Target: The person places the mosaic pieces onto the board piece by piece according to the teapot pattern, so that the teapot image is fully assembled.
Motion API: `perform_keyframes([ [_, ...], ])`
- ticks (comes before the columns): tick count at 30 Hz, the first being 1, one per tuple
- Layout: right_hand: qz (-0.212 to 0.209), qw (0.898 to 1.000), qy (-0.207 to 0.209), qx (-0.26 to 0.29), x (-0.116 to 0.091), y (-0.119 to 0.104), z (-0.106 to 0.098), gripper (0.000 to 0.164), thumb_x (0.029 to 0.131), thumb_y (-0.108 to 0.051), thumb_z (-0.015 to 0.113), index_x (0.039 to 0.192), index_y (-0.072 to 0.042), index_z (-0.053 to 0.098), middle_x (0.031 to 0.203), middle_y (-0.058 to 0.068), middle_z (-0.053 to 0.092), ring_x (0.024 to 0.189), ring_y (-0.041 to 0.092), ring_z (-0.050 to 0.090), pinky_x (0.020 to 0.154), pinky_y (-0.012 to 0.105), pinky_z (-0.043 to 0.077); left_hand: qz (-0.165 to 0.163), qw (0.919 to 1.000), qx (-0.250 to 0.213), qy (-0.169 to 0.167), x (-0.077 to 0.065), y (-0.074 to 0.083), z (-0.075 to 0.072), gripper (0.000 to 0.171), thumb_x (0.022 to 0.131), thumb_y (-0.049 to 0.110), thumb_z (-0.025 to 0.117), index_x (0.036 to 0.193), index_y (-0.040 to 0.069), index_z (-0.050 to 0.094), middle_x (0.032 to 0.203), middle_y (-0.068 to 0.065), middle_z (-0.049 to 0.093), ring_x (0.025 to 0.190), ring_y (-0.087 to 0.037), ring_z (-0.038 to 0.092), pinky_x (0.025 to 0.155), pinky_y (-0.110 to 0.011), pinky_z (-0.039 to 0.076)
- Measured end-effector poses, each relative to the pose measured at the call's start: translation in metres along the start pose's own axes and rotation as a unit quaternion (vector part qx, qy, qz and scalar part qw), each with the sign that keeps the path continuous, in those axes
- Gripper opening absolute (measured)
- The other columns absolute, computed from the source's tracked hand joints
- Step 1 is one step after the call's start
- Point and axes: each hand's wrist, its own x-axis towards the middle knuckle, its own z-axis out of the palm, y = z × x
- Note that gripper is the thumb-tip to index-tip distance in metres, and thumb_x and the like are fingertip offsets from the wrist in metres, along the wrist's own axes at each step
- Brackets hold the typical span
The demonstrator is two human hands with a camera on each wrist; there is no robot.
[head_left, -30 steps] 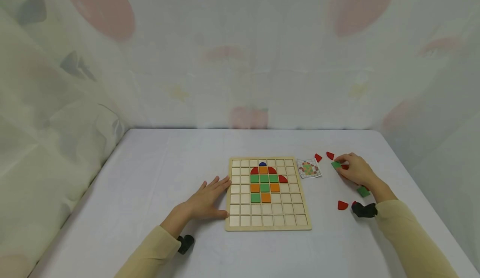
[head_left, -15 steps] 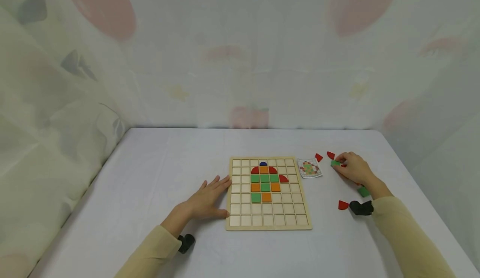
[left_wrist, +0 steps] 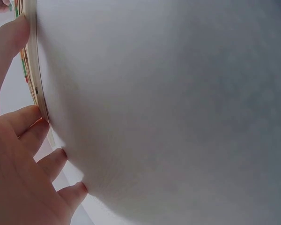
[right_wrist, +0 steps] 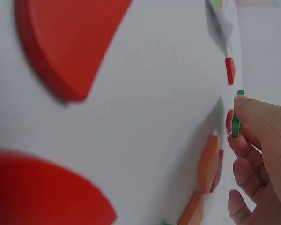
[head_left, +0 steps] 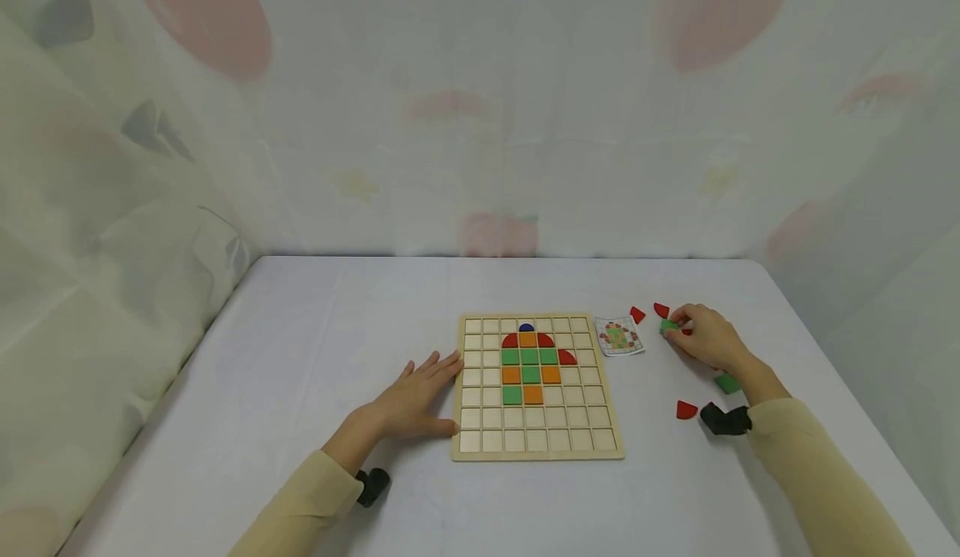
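My left hand [head_left: 408,403] lies at the left side of a wooden grid board [head_left: 491,419], fingers spread and fairly straight. In the left wrist view its thumb and two fingertips touch the board's edge [left_wrist: 32,56]. Orange, green, red and blue pieces sit in the upper middle cells of the board. At the right, my right hand [head_left: 708,340] pinches a green square tile [head_left: 667,325] between thumb and fingers. The right wrist view shows that green tile [right_wrist: 236,123] edge-on, raised off the table.
A pattern card [head_left: 618,336] lies beside the board's upper right corner. Near it are a red piece [head_left: 637,314] and a red quarter-circle [head_left: 661,310]. Closer to me lie another red quarter-circle [head_left: 686,410] and a green tile [head_left: 727,383]. Orange tiles [right_wrist: 208,164] rest under the right hand.
The pinched green tile has turned slightly in the right hand's fingers, and the right wrist has shifted a little to the left. The left hand and the board look unchanged.
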Motion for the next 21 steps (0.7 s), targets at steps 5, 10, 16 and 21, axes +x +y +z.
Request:
perform_keyframes([
  [5, -0.024, 1.000, 0.009, 0.007, -0.002, -0.006, -0.001, 0.029, 0.084, -0.015, 0.064, 0.105, 0.004, 0.060, 0.094, 0.016, 0.059, 0.085, 0.031, 0.056, 0.075, 0.047, 0.050, 0.001, 1.0000, 0.000, -0.001, -0.001, 0.000, 0.000, 0.089, 0.076, 0.042, 0.071, 0.146, 0.011, 0.027, 0.154, -0.002, 0.019, 0.140, -0.032, 0.014, 0.107, -0.061, 0.012],
  [10, -0.052, 0.998, 0.022, 0.001, -0.005, -0.017, -0.002, 0.028, 0.083, -0.013, 0.065, 0.105, 0.003, 0.061, 0.091, 0.016, 0.060, 0.079, 0.028, 0.056, 0.069, 0.042, 0.050, 0.002, 1.0000, -0.003, -0.002, -0.001, 0.001, -0.001, 0.088, 0.076, 0.041, 0.072, 0.146, 0.011, 0.027, 0.154, -0.002, 0.019, 0.140, -0.033, 0.014, 0.107, -0.061, 0.012],
  [16, -0.067, 0.997, 0.027, -0.005, -0.011, -0.033, -0.001, 0.028, 0.082, -0.012, 0.066, 0.106, 0.001, 0.062, 0.092, 0.016, 0.060, 0.076, 0.024, 0.051, 0.064, 0.034, 0.044, 0.002, 1.0000, -0.005, -0.003, -0.002, 0.002, -0.002, 0.088, 0.076, 0.041, 0.071, 0.146, 0.010, 0.027, 0.154, -0.002, 0.019, 0.140, -0.033, 0.014, 0.107, -0.061, 0.012],
  [21, -0.080, 0.996, 0.026, 0.006, -0.014, -0.047, 0.003, 0.024, 0.080, -0.012, 0.068, 0.103, -0.003, 0.064, 0.090, 0.012, 0.061, 0.076, 0.022, 0.050, 0.064, 0.031, 0.043, 0.005, 1.0000, -0.004, -0.001, -0.002, 0.001, -0.002, 0.088, 0.077, 0.041, 0.071, 0.146, 0.010, 0.027, 0.154, -0.003, 0.019, 0.140, -0.034, 0.014, 0.107, -0.061, 0.012],
])
